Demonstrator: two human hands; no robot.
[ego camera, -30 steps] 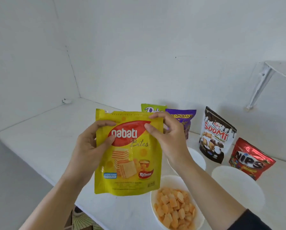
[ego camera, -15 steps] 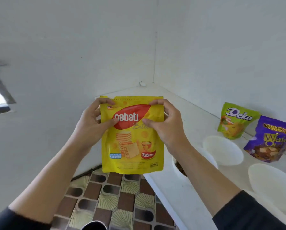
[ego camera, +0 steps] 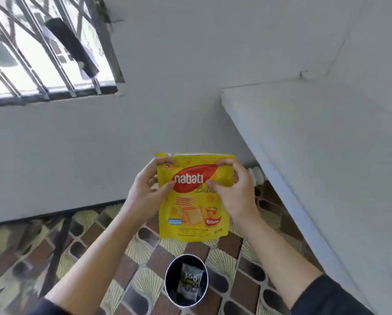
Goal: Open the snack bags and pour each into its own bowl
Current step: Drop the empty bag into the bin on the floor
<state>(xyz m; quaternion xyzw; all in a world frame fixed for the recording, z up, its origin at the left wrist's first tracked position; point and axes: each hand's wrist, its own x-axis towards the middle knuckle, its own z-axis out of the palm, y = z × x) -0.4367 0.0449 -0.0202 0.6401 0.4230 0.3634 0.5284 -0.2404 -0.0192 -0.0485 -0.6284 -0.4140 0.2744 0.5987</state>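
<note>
A yellow bag [ego camera: 193,197] marked "nabati" is held upright in mid-air at the centre of the view, its printed front facing the camera, above the patterned floor [ego camera: 145,253] and clear of the table [ego camera: 326,142].

The left hand [ego camera: 145,194] is at the bag's 9 o'clock edge. Its thumb lies across the front, the tip on the red logo, and its fingers curl over the top left corner, so the hand is closed on the bag. At that corner, at 11 o'clock on the bag, a small flap of the top seal stands up apart from the rest of the strip.

The right hand [ego camera: 233,189] is at the bag's 3 o'clock edge. Its thumb presses the front just right of the logo and its fingers pinch the top right corner, so it too is clamped on the bag. Whether the top is torn any further than the left flap cannot be told.

The table fills the view from 1 to 4 o'clock, a white slab with its near edge running down to the lower right. The part in view carries nothing that can be made out apart from a pale blur at the far right edge.

At 6 o'clock, on the floor straight below the bag, stands a round dark bin [ego camera: 186,280] with a crumpled wrapper [ego camera: 189,283] inside. At 10 to 11 o'clock a barred window [ego camera: 42,53] is set in the white wall [ego camera: 179,76]. Dark sleeves cover both forearms at the bottom corners.
</note>
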